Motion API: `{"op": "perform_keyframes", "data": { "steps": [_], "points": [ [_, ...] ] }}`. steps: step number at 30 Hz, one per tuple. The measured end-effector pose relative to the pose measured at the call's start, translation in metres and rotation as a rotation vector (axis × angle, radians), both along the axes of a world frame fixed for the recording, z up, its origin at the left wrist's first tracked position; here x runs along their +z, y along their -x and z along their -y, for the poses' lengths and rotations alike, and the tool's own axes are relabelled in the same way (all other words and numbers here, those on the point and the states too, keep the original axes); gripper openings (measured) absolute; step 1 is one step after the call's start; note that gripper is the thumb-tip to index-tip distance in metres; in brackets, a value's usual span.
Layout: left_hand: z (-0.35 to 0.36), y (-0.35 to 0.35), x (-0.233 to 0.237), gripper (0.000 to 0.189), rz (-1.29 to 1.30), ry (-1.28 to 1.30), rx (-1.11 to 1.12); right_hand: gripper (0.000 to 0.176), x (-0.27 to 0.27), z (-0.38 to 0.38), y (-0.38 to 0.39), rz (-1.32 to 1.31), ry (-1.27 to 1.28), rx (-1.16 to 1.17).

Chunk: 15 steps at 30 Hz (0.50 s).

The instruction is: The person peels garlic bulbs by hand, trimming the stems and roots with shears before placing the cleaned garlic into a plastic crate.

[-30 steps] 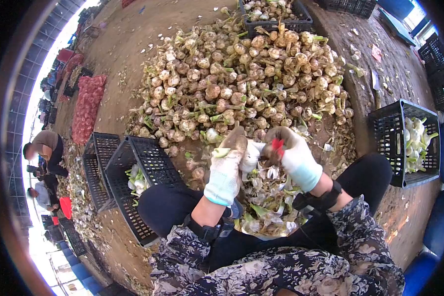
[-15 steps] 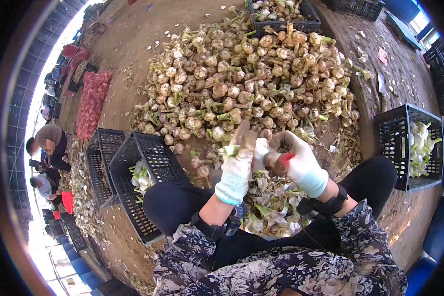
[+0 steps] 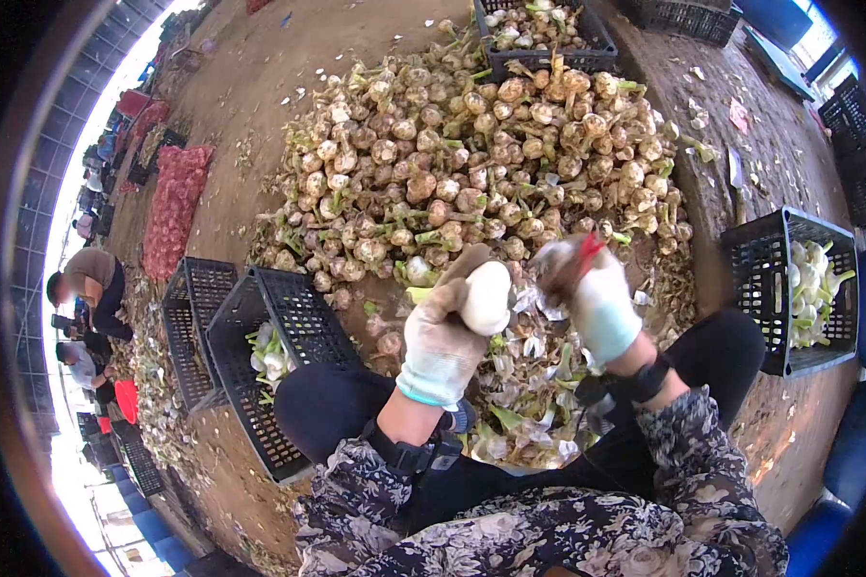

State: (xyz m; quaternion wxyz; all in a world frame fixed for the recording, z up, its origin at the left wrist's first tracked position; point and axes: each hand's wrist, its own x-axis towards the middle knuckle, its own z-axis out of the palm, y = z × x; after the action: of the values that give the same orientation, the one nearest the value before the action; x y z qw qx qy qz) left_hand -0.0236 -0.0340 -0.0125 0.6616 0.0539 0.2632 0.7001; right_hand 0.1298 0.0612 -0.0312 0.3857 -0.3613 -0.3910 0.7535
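Note:
In my gloved left hand (image 3: 445, 332) is a peeled white garlic bulb (image 3: 488, 298), its green stem poking out on the left side of the glove. My gloved right hand (image 3: 587, 284) is just right of the bulb and apart from it, its fingers closed and blurred around a small red-handled tool (image 3: 590, 254). Beyond both hands lies a big pile of unpeeled garlic (image 3: 433, 163). Loose skins and cut leaves (image 3: 524, 423) cover the ground between my knees.
Black crates with peeled garlic stand at left (image 3: 303, 313) and right (image 3: 789, 288). Another garlic crate (image 3: 548, 60) is behind the pile. A red net sack (image 3: 176, 207) lies at left, near two seated people (image 3: 96, 279) and a red basin (image 3: 126, 401).
The bulb in my left hand now shows bare and white. My right hand has moved slightly right and up, away from the left, with the red-handled tool.

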Motion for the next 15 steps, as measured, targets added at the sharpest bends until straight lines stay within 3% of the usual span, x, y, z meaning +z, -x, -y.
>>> {"op": "perform_keyframes", "data": {
  "steps": [2, 4, 5, 8, 9, 12, 14, 15],
  "points": [
    [-0.001, 0.003, 0.009, 0.043, 0.050, 0.068, 0.037, 0.021, -0.011, -0.019, -0.009, 0.236, 0.006, -0.061],
    [-0.003, 0.011, 0.003, 0.045, 0.162, 0.212, 0.053, 0.024, 0.000, -0.009, -0.013, 0.845, -0.654, 0.571],
    [-0.002, 0.011, 0.003, 0.049, 0.124, 0.290, 0.079, 0.026, 0.017, 0.000, -0.016, 1.082, -0.451, 0.802],
    [-0.001, 0.009, -0.005, 0.049, 0.061, 0.325, 0.097, 0.045, -0.005, 0.011, -0.028, 1.173, -0.978, 0.381],
    [-0.005, 0.003, -0.010, 0.046, 0.045, 0.388, 0.195, 0.052, 0.008, 0.011, -0.026, 0.929, -0.917, 0.349],
    [0.000, -0.021, 0.018, 0.050, -0.270, 0.280, -0.089, 0.066, 0.029, 0.033, -0.003, 0.384, -0.932, 0.314],
    [0.003, -0.032, 0.025, 0.056, -0.366, 0.074, -0.119, 0.064, 0.035, 0.038, -0.008, 0.350, -0.594, 0.287],
    [0.004, -0.025, 0.012, 0.056, -0.322, 0.032, -0.027, 0.053, 0.037, 0.025, -0.018, 0.348, -0.467, 0.284]
  ]
}}
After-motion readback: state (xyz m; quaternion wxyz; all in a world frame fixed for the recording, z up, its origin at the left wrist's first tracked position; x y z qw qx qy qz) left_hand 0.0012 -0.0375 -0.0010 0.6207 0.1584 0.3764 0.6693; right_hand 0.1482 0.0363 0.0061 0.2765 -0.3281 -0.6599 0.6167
